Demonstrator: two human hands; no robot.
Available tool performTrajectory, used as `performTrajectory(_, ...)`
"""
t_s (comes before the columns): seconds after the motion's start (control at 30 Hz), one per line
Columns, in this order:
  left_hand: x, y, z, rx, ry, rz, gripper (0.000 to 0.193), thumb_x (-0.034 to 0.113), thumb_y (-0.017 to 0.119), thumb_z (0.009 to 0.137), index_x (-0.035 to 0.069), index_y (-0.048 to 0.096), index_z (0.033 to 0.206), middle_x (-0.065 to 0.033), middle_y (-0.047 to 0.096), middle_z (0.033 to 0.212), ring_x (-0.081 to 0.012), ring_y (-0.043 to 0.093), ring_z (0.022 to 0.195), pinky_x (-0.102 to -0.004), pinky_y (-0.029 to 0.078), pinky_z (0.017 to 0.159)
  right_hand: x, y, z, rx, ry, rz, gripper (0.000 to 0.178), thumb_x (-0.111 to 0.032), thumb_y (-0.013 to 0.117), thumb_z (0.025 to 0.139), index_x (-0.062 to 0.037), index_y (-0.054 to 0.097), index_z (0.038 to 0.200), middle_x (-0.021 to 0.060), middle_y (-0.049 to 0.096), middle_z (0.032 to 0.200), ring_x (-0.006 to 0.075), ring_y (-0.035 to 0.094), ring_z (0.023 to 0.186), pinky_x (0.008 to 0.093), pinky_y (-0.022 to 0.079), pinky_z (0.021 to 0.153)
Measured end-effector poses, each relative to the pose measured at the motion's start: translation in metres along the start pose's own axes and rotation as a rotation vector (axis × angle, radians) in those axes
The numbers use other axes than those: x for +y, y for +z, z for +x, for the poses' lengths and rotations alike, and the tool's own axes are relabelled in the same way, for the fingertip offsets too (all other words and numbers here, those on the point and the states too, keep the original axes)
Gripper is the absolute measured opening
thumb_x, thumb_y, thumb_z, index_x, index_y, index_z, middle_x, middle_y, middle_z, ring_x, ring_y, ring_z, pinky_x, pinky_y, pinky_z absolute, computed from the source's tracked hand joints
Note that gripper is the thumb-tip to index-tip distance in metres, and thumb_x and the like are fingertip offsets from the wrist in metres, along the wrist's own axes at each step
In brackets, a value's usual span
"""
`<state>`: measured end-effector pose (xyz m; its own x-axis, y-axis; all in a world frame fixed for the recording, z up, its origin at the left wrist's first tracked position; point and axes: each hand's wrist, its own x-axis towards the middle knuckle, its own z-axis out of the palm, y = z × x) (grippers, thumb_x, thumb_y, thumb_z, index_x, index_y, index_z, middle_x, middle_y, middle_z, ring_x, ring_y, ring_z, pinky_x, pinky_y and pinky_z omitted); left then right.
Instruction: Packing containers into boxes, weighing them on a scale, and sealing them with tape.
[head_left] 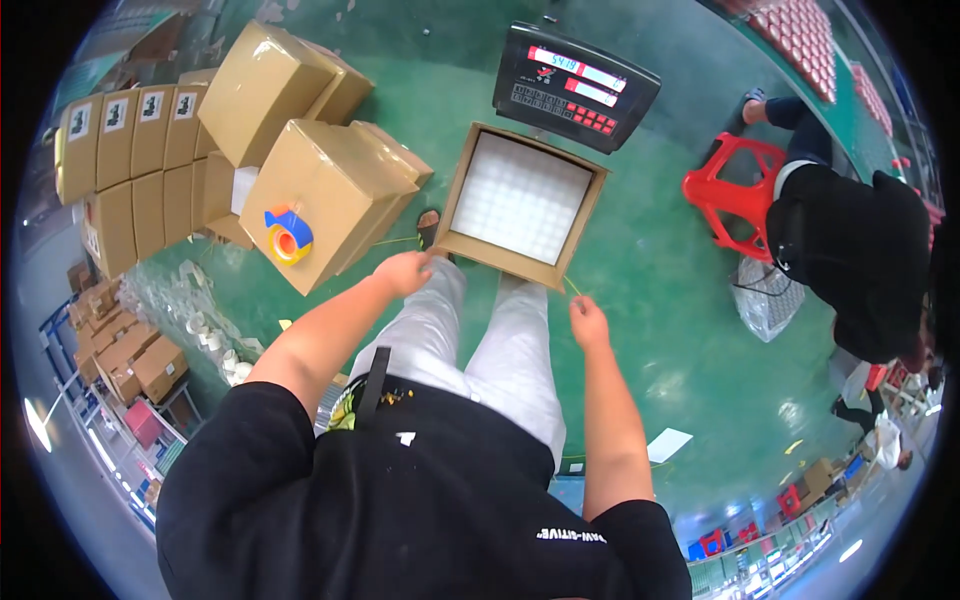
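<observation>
An uncovered cardboard box (455,215) stands in front of my legs, with a white sheet of rounded bumps (520,195) inside it. My left hand (404,273) is at the box's near left corner, its fingers closed on the cardboard edge. Off the near right corner is my right hand (589,322), fingers curled together. A thin yellow-green line (571,286) runs from that corner toward it; whether the hand holds this line I cannot tell. Just beyond the box, a black weighing scale display (575,85) with lit readouts and red keys faces me.
Large cartons (330,190) are stacked at left; a tape dispenser (289,238) with orange and blue parts lies on one. Smaller labelled cartons (150,130) stand farther left. A red stool (735,185) and a seated person in black (850,250) are at right, beside a plastic-wrapped bundle (768,300).
</observation>
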<state>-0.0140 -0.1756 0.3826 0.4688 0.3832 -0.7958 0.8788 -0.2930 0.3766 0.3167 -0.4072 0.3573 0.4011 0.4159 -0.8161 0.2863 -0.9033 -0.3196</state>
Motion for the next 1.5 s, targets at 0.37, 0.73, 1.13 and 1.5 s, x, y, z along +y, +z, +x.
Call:
performTrajectory(0.37,-0.158,0.005,-0.102,0.051,-0.456,-0.163,0.035,0.032,0.052,0.084,0.005,0.062,0.103,-0.0185,0.063,0.101,-0.0321,0.059,0.098,-0.0399,0.044,0.087,0.166,0.054,-0.05,0.023,0.186,0.076,0.024,-0.025,0.055,0.082,-0.0037,0.062,0.088,0.0047,0.06,0.073,0.0147,0.056,0.063,0.0305,0.049,0.057)
performTrajectory(0.73,-0.071,-0.029,-0.088,0.241,-0.228,-0.402,0.035,0.031,0.052,0.084,0.003,0.062,0.103,-0.0188,0.063,0.099,-0.031,0.06,0.096,-0.0385,0.045,0.085,0.011,0.018,-0.058,0.024,0.003,0.337,0.018,-0.021,0.051,0.081,-0.0061,0.062,0.084,0.002,0.057,0.065,0.0123,0.052,0.055,0.0281,0.043,0.052)
performTrajectory(1.13,-0.1,-0.007,-0.099,0.176,-0.277,-0.354,0.037,0.032,0.054,0.082,0.004,0.062,0.105,-0.0184,0.063,0.1,-0.0304,0.06,0.097,-0.0385,0.045,0.086,0.053,0.02,-0.045,0.056,0.01,0.201,0.015,-0.017,0.052,0.082,-0.0052,0.061,0.087,0.0023,0.057,0.067,0.0135,0.054,0.056,0.0274,0.046,0.054)
performTrajectory(1.5,-0.113,-0.007,-0.096,0.198,-0.303,-0.377,0.036,0.031,0.054,0.083,0.003,0.062,0.103,-0.0181,0.064,0.098,-0.0298,0.06,0.095,-0.0386,0.045,0.084,0.036,0.017,-0.061,-0.003,0.063,0.253,0.018,-0.021,0.052,0.082,-0.0059,0.061,0.088,0.0037,0.058,0.071,0.015,0.055,0.061,0.0296,0.049,0.058)
